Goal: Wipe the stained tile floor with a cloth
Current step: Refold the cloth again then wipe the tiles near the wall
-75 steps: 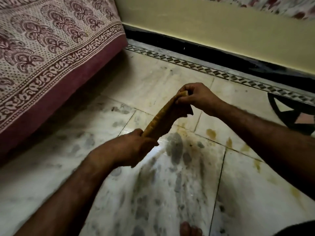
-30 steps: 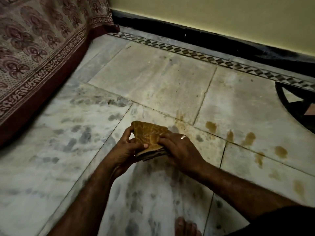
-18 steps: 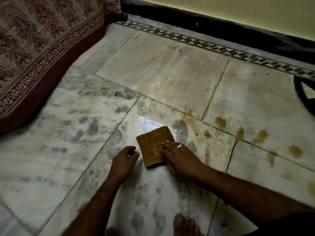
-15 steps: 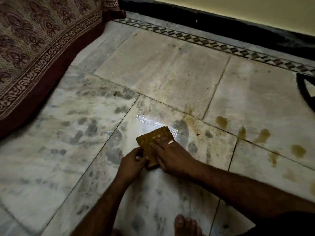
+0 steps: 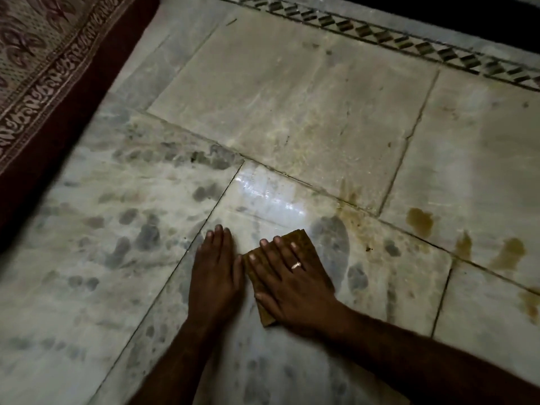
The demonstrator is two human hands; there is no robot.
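One folded brown cloth (image 5: 306, 244) lies on the tile floor (image 5: 292, 112), under the right hand (image 5: 292, 282) — palm down, fingers (image 5: 264, 252) spread flat, pressing rather than gripping. The left hand (image 5: 216, 276) rests flat just beside it, fingers straight and holding nothing. Brownish stains (image 5: 420, 220) — several — mark the tiles to the right.

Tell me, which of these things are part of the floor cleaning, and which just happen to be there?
Part of the job:
cloth
brown stains
tile floor
right hand
left hand

Just there:
patterned bedspread
floor border strip
ring
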